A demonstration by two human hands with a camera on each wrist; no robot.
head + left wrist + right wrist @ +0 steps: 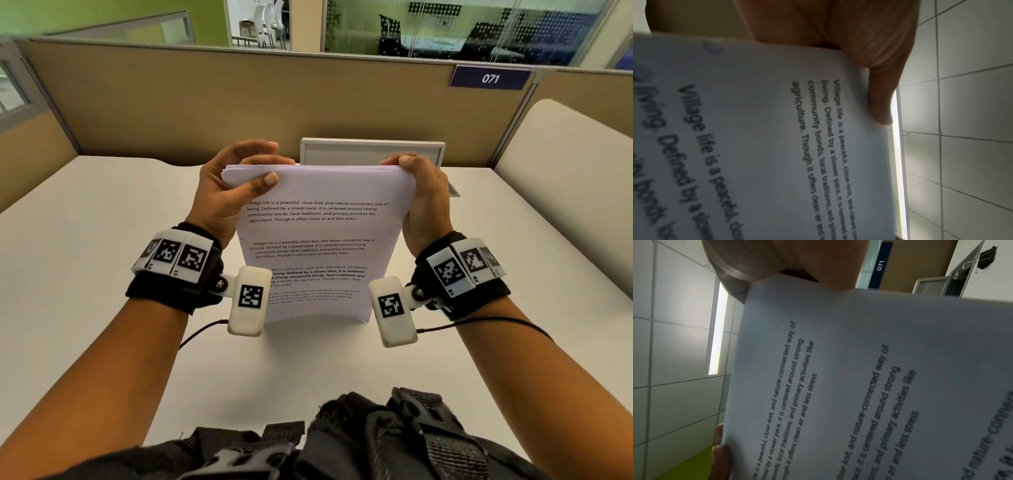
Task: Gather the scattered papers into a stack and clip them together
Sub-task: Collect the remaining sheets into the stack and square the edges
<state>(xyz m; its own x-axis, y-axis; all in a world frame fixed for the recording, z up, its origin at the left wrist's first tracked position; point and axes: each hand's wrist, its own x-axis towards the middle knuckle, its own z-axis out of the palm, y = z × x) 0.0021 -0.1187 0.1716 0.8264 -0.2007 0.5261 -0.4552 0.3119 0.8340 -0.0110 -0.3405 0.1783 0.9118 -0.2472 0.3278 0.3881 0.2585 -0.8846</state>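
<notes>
A stack of printed white papers [318, 236] stands upright with its bottom edge on the white desk [102, 274]. My left hand [263, 168] pinches the top left corner, thumb [879, 97] on the front sheet [777, 129] and fingers behind. My right hand [411, 171] grips the top right corner, fingers curled over the top edge. A black binder clip [986, 257] lies on the desk beyond the stack [859, 369], seen only in the right wrist view. The head view hides it.
A silver laptop-like device [373, 150] stands right behind the papers, against the tan partition [239, 102]. A partition panel with a rounded top [565, 171] borders the desk on the right. Bare desk surface lies left and right of the stack.
</notes>
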